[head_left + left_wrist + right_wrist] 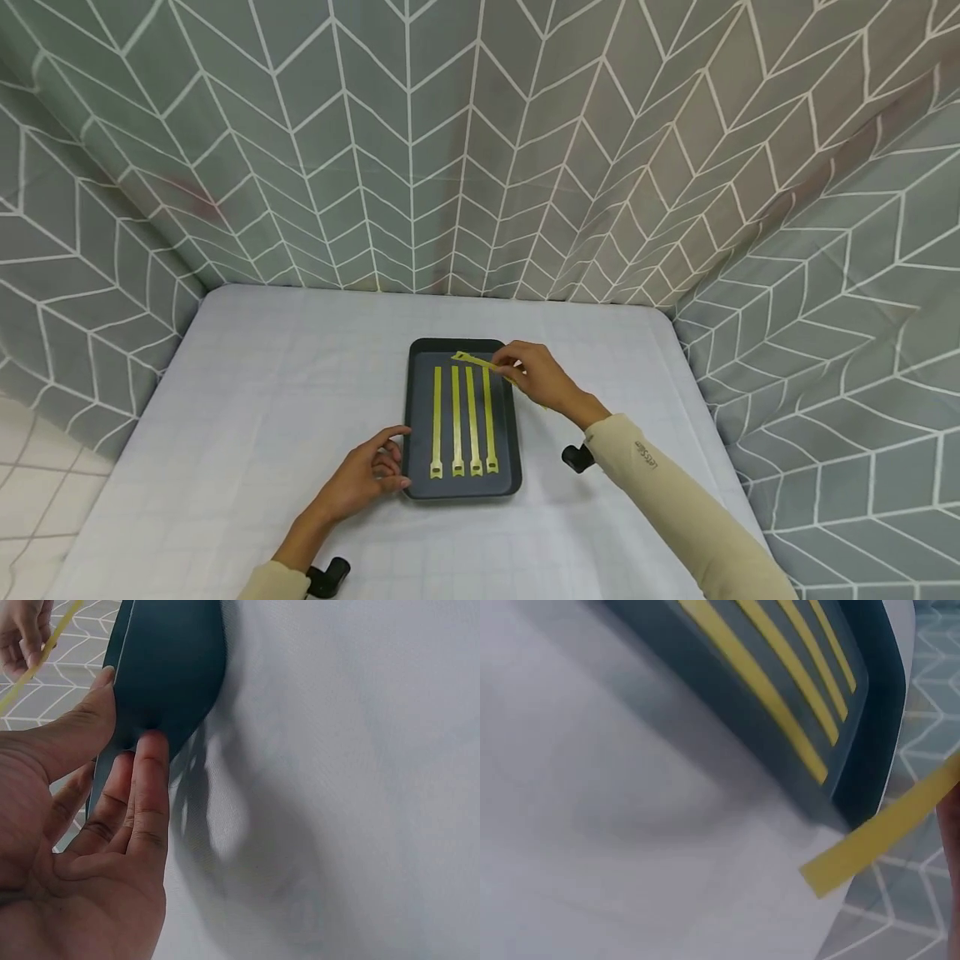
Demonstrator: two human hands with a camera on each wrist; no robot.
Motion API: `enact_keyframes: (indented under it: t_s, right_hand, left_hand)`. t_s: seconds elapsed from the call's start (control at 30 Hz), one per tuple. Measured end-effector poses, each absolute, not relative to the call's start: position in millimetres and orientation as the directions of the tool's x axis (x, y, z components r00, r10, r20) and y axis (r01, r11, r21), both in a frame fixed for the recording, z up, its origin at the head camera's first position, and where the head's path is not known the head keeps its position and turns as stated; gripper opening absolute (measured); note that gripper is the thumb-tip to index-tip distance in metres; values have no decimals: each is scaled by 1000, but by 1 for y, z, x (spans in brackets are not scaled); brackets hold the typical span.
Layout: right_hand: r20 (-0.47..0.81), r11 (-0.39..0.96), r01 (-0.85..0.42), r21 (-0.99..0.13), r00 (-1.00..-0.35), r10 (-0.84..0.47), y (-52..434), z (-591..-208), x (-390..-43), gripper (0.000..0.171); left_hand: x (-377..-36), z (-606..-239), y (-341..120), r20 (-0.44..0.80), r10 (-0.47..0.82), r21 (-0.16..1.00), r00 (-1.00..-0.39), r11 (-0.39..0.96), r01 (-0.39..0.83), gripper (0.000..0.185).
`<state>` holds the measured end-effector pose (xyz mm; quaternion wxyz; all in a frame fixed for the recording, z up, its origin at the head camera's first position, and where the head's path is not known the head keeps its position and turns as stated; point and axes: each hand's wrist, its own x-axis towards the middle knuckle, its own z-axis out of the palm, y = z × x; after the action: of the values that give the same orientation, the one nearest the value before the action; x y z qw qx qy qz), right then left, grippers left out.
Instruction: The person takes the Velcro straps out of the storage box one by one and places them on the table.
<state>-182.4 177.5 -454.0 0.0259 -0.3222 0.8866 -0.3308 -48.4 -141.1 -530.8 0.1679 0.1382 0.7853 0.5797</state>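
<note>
Several yellow hook-and-loop cable ties (457, 421) lie side by side in a dark grey tray (465, 489), their slotted heads toward the near end. Above the tray's far right corner my right hand (543, 379) pinches another yellow cable tie (474, 360). Its slotted head points left and its plain tail (877, 840) hangs past the tray's side in the right wrist view. My left hand (367, 475) is at the tray's left side, thumb and fingers touching the outer wall. In the left wrist view the fingertips (152, 746) rest against that wall.
A white cloth (262, 375) covers the table under the tray. Grey curtains (450, 150) with white chevron lines stand behind and to both sides. Black wrist mounts (577, 457) show by both wrists. Tiled floor (37, 492) lies at the left.
</note>
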Motion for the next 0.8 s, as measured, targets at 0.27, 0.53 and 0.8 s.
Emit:
enact_keyframes:
  t_s: [0.27, 0.53, 0.8]
  right_hand:
    - [97, 649, -326, -688, -927, -363, 212, -467, -177, 12]
    - [7, 652, -164, -741, -972, -236, 244, -475, -171, 15]
    - [-201, 581, 133, -803, -978, -54, 269, -483, -161, 21]
  left_hand:
    - [-48, -529, -142, -129, 403, 954, -906, 301, -2, 77]
    - [-48, -528, -142, -137, 384, 946, -913, 325, -5, 77]
    - [-49, -529, -139, -145, 399, 951, -905, 310, -15, 77]
